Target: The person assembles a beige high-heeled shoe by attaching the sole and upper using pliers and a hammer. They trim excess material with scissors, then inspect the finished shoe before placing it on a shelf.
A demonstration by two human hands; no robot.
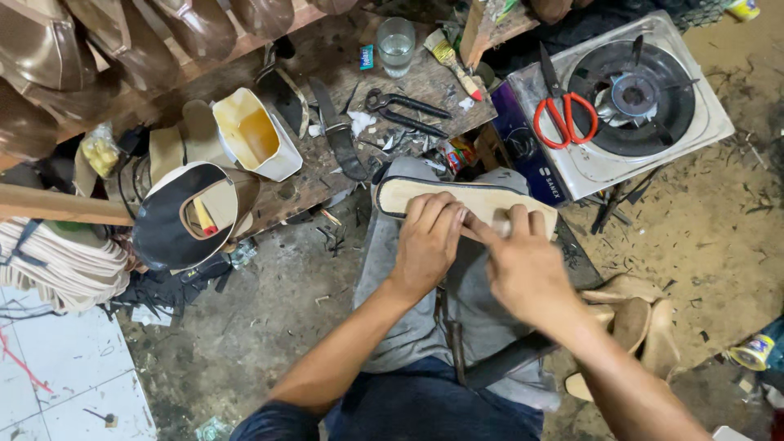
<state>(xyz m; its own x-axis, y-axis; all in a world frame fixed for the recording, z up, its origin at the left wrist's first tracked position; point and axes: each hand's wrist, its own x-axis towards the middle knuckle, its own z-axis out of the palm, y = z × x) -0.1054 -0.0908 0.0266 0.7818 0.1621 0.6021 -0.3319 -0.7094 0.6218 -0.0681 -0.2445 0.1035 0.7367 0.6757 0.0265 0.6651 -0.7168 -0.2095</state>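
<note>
pinning the pale shoe sole (425,194) flat across the lap at frame centre, the left hand (429,241) presses down with spread fingers so it can't shift. right hand (523,265) pinches a small pale tool (500,227) at the sole's edge. red scissors (563,114) and pliers (404,110) lie above, within reach.

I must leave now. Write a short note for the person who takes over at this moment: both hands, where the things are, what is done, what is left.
Left hand: flat on the tan shoe sole, pressing it down on the grey cloth over the lap.
Right hand: pinching a small pale tool against the sole's near edge; what it is cannot be told.
Nearby: red-handled scissors on the gas stove, black pliers and glue tub on the wooden bench.
Done: sole already cut to shape.
Left: edge work appears unfinished.
</note>
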